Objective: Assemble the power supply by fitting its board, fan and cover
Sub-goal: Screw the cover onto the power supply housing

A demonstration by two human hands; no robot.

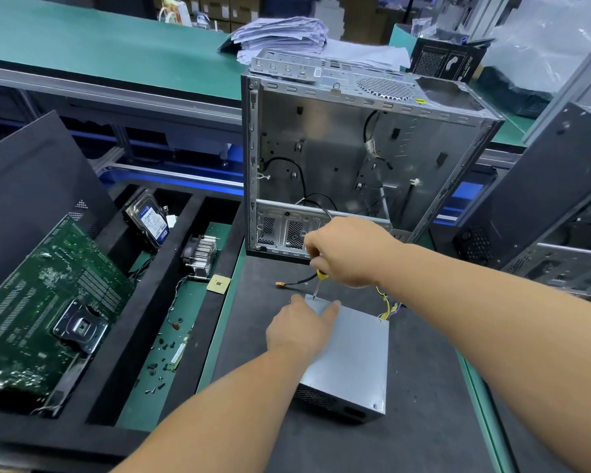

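Observation:
A grey metal power supply (352, 356) with its cover on lies on the dark mat in front of me, yellow wires coming out of its far right corner. My left hand (297, 327) rests on the cover's far left corner, thumb and forefinger spread along its edge. My right hand (347, 250) grips a screwdriver (318, 283) with a yellow collar, held upright. Its tip stands on the far left corner of the cover, between my left thumb and forefinger. The handle is hidden in my fist.
An open computer case (355, 158) stands behind the power supply. A black foam tray at left holds a motherboard (48, 312), a hard drive (149, 218), a heatsink fan (200, 256), a CPU chip (219, 284) and several loose screws (157, 367). A dark side panel (543, 189) leans at right.

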